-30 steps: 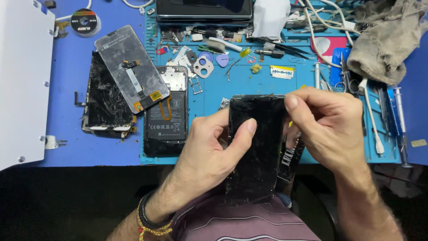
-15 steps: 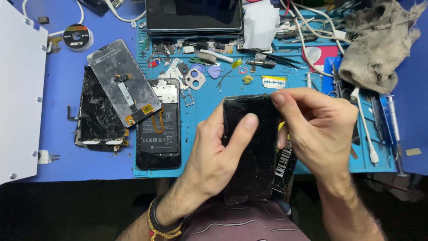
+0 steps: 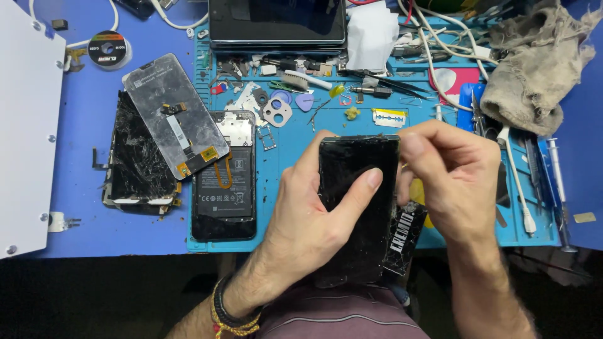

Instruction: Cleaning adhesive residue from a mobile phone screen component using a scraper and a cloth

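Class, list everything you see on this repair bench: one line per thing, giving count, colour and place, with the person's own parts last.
cracked phone: one, black, held over the mat's near edge
work mat: one, teal, centre of the blue table
opened phone: one, black, mat's left part
shattered screen: one, black, left of mat
display panel: one, grey, lying across the shattered screen
tape roll: one, black, far left
rag: one, grey-brown, far right
picks: two, blue-purple, mid mat
left hand: grips the cracked phone
right hand: at its top right corner
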